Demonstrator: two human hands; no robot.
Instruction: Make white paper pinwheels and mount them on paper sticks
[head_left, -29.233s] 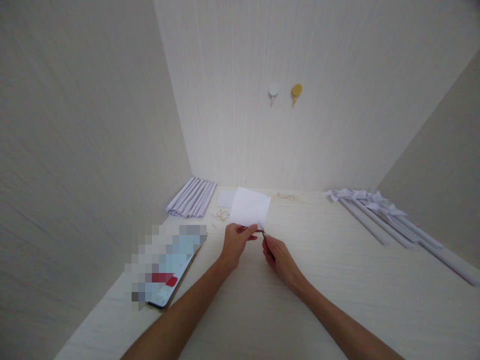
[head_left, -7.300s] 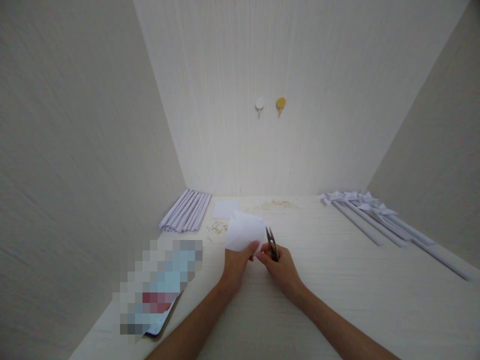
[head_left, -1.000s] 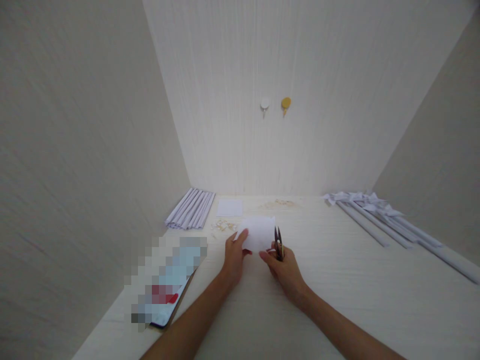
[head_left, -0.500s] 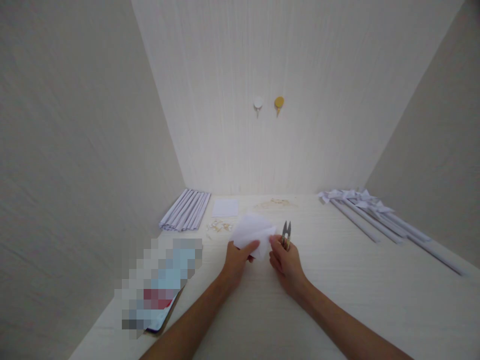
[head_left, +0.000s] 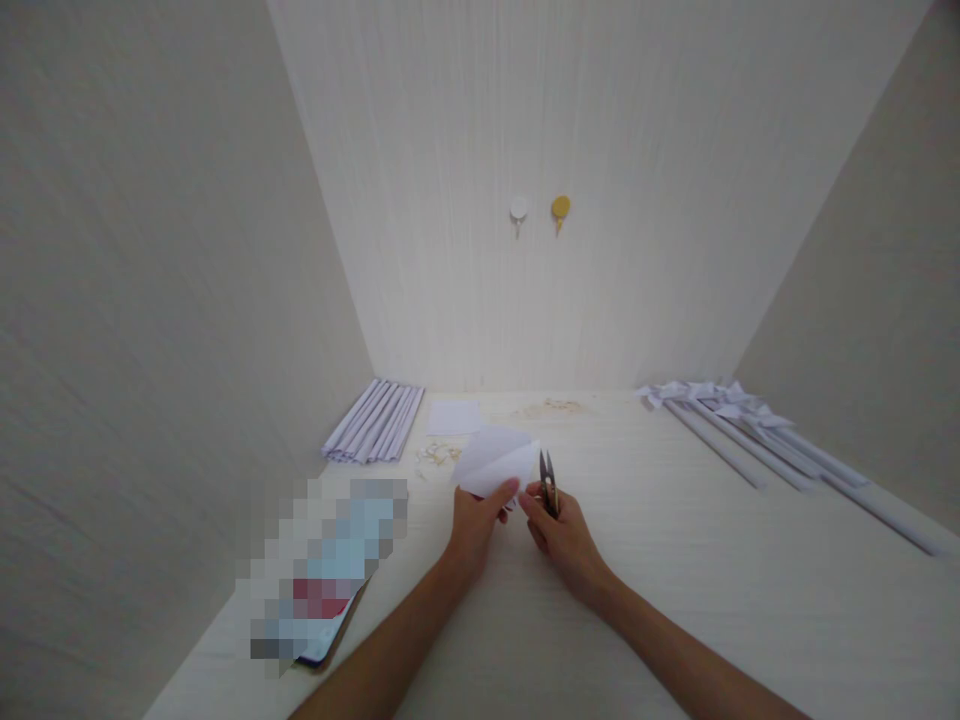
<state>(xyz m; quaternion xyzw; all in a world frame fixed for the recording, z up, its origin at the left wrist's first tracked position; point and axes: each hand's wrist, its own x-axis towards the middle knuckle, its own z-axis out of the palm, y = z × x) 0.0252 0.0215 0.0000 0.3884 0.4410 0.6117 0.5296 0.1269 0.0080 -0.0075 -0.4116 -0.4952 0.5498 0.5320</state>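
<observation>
My left hand (head_left: 472, 522) pinches the near edge of a white paper square (head_left: 495, 460), lifted a little off the pale tabletop (head_left: 675, 560). My right hand (head_left: 561, 528) grips small metal thread snips (head_left: 548, 476), blades pointing away from me, just right of the paper's near corner. The two hands almost touch at the fingertips.
A bundle of rolled white paper sticks (head_left: 373, 420) lies at the back left. Beyond the hands are a loose white square (head_left: 453, 417) and small brass fasteners (head_left: 435, 455). Finished paper pinwheels on sticks (head_left: 757, 430) lie at the right. A phone (head_left: 319, 580) is at the near left. Two wall hooks (head_left: 538, 211) hang behind.
My right hand has brought the snips back from the right toward the paper's near corner. The left hand has turned and raised the paper slightly.
</observation>
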